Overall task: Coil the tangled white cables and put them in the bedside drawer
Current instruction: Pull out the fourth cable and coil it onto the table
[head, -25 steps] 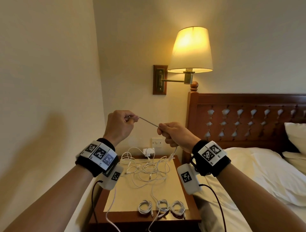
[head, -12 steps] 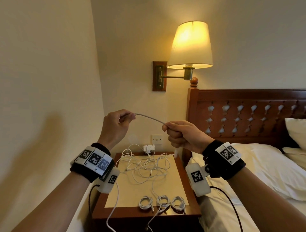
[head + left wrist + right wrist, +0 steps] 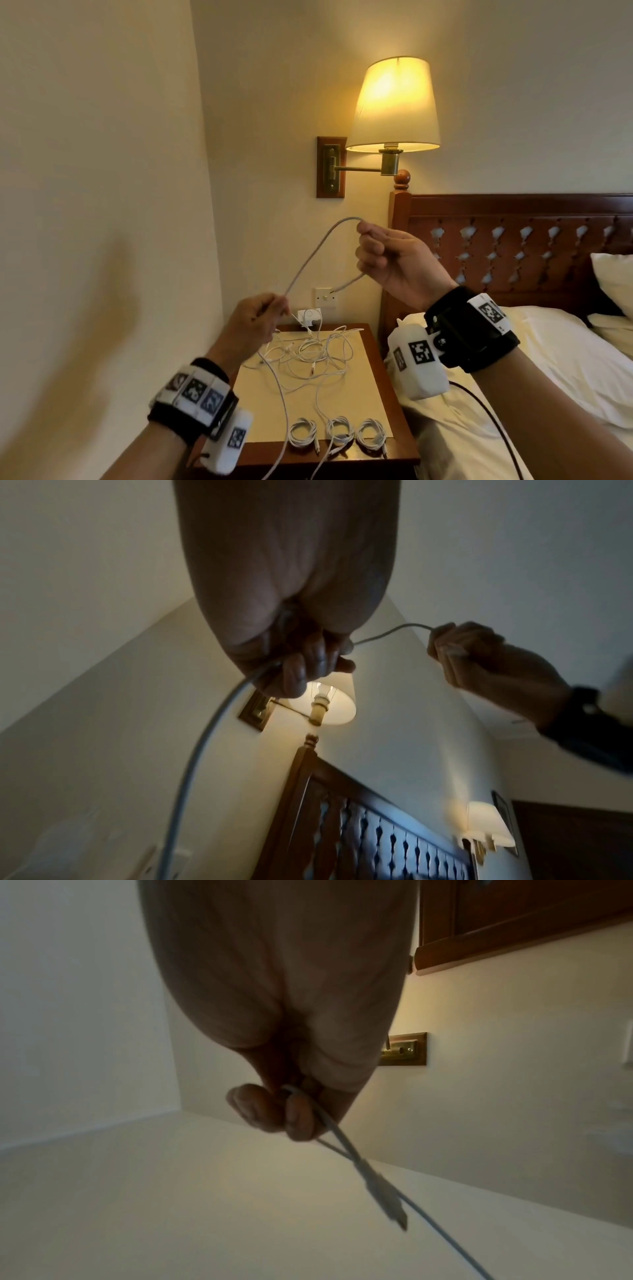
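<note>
Head view shows both fists, left hand (image 3: 255, 320) low and right hand (image 3: 387, 258) high, gripping a cable (image 3: 308, 257) above the nightstand (image 3: 371, 394) tangle (image 3: 308, 353) and three coils (image 3: 337, 433), while only right wrist view shows its plug (image 3: 387, 1199).

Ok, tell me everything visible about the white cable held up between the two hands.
The white cable is thin, flexible and round. The right hand grips it near one end, with the plug tip hanging just below. It arcs down to the left hand, which pinches it, then trails past the front edge of the nightstand.
</note>
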The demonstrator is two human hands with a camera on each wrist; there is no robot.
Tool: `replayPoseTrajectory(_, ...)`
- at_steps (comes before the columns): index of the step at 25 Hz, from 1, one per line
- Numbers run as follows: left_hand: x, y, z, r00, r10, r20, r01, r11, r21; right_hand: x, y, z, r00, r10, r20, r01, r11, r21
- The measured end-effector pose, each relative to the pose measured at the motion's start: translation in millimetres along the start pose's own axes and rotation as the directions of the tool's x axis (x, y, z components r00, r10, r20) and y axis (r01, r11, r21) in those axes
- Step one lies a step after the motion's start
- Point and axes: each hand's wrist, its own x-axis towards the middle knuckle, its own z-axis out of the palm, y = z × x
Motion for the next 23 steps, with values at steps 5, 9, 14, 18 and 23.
replayPoseTrajectory(5, -45, -28, 17, 0.998, -0.021, 0.064, 0.016, 0.997, 0.076, 2, -13, -13, 0.986, -0.03, -0.163, 0.024, 0.999, -0.036)
replayPoseTrajectory(9, -47, 35, 25, 0.964, 0.143, 0.222, -0.213, 0.919, 0.331, 5, 0, -11, 0.98, -0.016, -0.198, -0.06, 0.926, -0.373)
replayPoseTrajectory(14, -30, 117, 17, 0.896, 0.34, 0.286, -0.435, 0.798, 0.417, 7, 6, 2, 0.988, -0.02, -0.156, -0.055, 0.885, -0.463)
replayPoseTrajectory(18, -3, 140, 11, 0.864, 0.427, 0.266, -0.503, 0.709, 0.494, 4, 4, 13, 0.994, -0.015, -0.112, -0.042, 0.874, -0.484)
replayPoseTrajectory(23, 25, 151, 7, 0.799, 0.594, 0.093, -0.542, 0.646, 0.538, 0, 10, 23, 0.999, 0.0, -0.049, -0.022, 0.901, -0.433)
